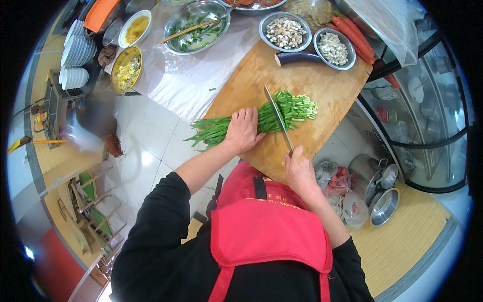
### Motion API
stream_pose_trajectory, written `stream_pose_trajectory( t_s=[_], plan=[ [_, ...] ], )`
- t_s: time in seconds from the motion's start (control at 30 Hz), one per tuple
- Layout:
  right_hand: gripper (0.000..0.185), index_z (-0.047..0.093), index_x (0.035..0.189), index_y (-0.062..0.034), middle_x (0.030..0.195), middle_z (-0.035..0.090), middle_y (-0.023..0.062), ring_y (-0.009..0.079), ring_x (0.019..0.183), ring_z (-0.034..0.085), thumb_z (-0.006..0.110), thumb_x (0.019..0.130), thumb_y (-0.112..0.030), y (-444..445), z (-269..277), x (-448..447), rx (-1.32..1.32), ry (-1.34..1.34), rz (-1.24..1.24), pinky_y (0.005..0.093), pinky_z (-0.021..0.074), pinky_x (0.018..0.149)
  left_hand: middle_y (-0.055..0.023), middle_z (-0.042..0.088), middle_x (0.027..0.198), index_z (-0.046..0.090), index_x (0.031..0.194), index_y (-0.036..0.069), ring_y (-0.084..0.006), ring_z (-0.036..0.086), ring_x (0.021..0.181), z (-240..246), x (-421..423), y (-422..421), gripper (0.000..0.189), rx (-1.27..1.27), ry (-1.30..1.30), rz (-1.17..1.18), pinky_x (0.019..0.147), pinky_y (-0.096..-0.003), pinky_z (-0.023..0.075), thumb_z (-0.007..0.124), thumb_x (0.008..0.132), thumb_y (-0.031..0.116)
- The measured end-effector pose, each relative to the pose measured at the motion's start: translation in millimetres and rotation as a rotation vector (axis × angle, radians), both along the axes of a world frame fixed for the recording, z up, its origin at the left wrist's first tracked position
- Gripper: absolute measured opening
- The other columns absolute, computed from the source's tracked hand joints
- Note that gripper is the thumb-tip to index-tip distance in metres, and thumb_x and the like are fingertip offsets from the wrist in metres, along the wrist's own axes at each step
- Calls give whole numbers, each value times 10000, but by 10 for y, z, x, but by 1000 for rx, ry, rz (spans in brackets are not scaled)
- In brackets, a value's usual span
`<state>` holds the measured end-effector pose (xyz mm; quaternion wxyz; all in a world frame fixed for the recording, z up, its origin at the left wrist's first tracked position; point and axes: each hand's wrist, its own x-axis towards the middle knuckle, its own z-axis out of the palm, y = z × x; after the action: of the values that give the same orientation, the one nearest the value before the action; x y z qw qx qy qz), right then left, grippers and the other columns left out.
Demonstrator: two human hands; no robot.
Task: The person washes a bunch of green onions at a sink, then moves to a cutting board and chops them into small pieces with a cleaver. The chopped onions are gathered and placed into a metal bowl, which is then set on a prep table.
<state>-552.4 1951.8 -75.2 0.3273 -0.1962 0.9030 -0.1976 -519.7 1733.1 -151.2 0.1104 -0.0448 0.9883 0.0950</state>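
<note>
My left hand [243, 126] presses down on a bunch of long garlic chives [213, 126] lying across the wooden cutting board [241, 98]. My right hand [300, 170] grips the handle of a kitchen knife [280, 117]. Its blade stands edge-down in the bunch, right of my left fingers. Short cut pieces of chive [300, 107] form a pile on the blade's far side, some with pale stalks. Uncut leaf ends hang over the board's left edge. Behind them lies a cut purple eggplant [300, 57], touching a bowl of pale diced food [333, 49].
Another metal bowl with diced food [285, 31] and several carrots [353, 37] sit at the board's far end. A basin with chopsticks [196, 28] and a yellow bowl with a spoon [126, 71] stand left. A curved glass display case [422, 113] borders the right.
</note>
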Motion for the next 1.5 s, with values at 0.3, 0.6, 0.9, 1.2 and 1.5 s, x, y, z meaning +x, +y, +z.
stream_pose_trajectory(
  t_s=[0.3, 0.6, 0.9, 1.2, 1.5],
  plan=[
    [342, 377, 1104, 35, 739, 655, 299, 516, 703, 646, 522, 1010, -261, -130, -383, -7, 80, 48, 27, 607, 498, 621, -184, 493, 1184, 418, 1364, -103, -326, 465, 1070, -84, 6, 8, 868, 18, -7, 14, 901, -432, 391, 711, 795, 483],
    [324, 385, 1125, -4, 748, 653, 299, 511, 693, 642, 562, 995, -242, 33, -771, -72, -193, 138, -111, 598, 492, 601, -208, 482, 1248, 396, 1393, -109, -342, 464, 1147, -23, 37, 32, 991, 18, 56, 30, 978, -452, 386, 724, 754, 574],
    [272, 380, 1102, -12, 785, 623, 342, 584, 749, 582, 558, 1003, -192, 62, 10, -152, -204, 47, -95, 635, 445, 634, -213, 485, 1314, 394, 1422, -72, -354, 461, 1240, 152, 4, 5, 1094, 57, 72, 93, 1059, -481, 356, 801, 655, 594],
    [283, 354, 1074, 3, 727, 608, 357, 583, 738, 593, 549, 1005, -190, 7, 90, 183, -38, 4, -26, 629, 465, 638, -213, 490, 1327, 392, 1416, -82, -351, 432, 1295, 164, 179, -172, 1082, 54, 96, 99, 1120, -498, 291, 819, 651, 553],
    [318, 376, 1096, 46, 725, 628, 336, 545, 718, 623, 521, 1013, -225, -78, -83, 242, 54, 46, 30, 613, 491, 628, -202, 496, 1287, 416, 1390, -104, -341, 443, 1216, -41, 266, -202, 934, 43, 66, 13, 1033, -464, 336, 750, 756, 494]
  ],
)
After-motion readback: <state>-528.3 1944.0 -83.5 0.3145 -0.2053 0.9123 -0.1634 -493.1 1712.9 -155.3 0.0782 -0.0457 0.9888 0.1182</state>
